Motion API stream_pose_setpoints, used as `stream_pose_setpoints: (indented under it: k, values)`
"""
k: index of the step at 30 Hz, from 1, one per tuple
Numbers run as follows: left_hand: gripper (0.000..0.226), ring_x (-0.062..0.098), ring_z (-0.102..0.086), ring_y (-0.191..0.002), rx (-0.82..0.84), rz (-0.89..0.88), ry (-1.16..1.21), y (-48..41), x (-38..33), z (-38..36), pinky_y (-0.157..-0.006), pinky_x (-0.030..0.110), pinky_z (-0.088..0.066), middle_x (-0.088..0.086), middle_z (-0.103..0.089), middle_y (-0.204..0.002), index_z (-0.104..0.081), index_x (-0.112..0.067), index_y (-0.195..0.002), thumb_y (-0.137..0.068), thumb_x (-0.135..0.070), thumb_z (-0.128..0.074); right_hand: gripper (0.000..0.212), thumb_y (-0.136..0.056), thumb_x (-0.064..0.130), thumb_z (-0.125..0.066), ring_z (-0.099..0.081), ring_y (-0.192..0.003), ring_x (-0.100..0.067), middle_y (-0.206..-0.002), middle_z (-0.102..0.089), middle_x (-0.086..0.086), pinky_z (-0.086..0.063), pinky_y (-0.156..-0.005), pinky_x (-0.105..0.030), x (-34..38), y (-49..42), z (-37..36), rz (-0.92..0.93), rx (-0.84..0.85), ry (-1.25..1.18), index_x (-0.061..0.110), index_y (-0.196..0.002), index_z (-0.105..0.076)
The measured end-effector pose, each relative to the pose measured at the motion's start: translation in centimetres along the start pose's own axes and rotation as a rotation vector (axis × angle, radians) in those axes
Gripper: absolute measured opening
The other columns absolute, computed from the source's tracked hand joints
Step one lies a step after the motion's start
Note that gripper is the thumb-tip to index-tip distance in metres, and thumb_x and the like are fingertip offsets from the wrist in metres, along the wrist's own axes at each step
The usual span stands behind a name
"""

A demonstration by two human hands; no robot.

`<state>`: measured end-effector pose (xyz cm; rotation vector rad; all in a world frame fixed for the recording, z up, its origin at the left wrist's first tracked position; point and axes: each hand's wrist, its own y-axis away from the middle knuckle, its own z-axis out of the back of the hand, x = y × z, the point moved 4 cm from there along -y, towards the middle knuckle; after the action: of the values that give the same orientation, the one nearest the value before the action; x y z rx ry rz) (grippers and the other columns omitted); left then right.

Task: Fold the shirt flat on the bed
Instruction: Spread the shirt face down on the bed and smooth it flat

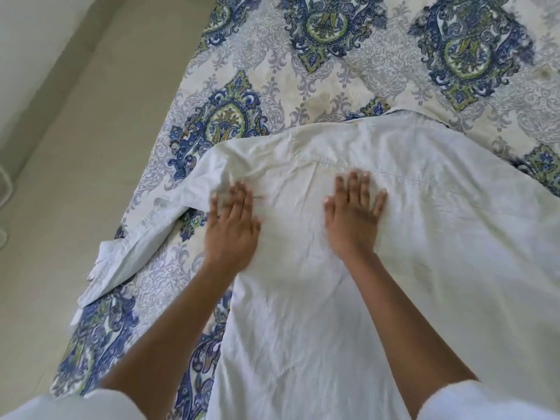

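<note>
A white long-sleeved shirt [424,237] lies back side up on the bed [333,71], collar at the far end. Its left sleeve [133,247] trails off toward the bed's left edge, cuff near the floor side. My left hand [231,225] rests palm down on the shirt's left shoulder area, fingers spread and a little blurred. My right hand [353,213] presses flat on the upper back of the shirt, just below the yoke seam. Neither hand holds any cloth. The shirt's right side runs out of view.
The bed carries a cream cover with blue and green paisley medallions. Beige floor [75,147] lies along the bed's left edge. White sleeves of my own top show at the bottom corners.
</note>
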<state>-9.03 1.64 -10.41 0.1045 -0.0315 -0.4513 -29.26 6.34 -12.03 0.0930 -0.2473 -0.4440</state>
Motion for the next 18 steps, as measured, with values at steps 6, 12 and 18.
stream_pose_setpoints:
  k: [6, 12, 18]
  values:
    - [0.057, 0.014, 0.006, -0.145, 0.093, -0.22, 0.055, 3.1, -2.0, -2.1, -0.116, 0.036, 0.007, -0.004, 0.002, -0.157, 0.0, -0.018, -0.149, -0.097, -0.042, -0.011, 0.053, -0.095, 0.04, -0.021, -0.014, -0.146, -0.02, -0.157, -0.019, 0.003, -0.005, -0.114, -0.049, 0.2, 5.1, -1.8, 0.155, 0.016, 0.095, 0.028, -0.147, -0.024]
    - [0.071, 0.014, 0.007, -0.145, 0.137, -0.121, 0.072, 3.3, -3.8, -1.8, -0.112, 0.034, 0.017, -0.001, 0.004, -0.158, 0.004, -0.015, -0.149, -0.085, -0.045, 0.008, 0.053, -0.099, 0.04, -0.021, 0.006, -0.147, -0.021, -0.159, 0.001, 0.0, 0.005, -0.114, -0.051, 1.4, 5.1, -1.9, 0.017, 0.1, -0.016, 0.03, -0.149, -0.009]
    - [0.06, 0.019, -0.011, -0.145, 0.074, -0.088, 0.178, 15.5, -4.8, -3.5, -0.116, 0.035, -0.007, 0.005, -0.012, -0.157, -0.014, -0.009, -0.149, -0.097, -0.039, -0.023, 0.05, -0.095, 0.039, -0.033, -0.028, -0.141, -0.025, -0.151, -0.033, -0.003, -0.019, -0.112, -0.053, 0.8, 17.6, -3.8, 0.201, -0.002, 0.048, 0.026, -0.143, -0.034]
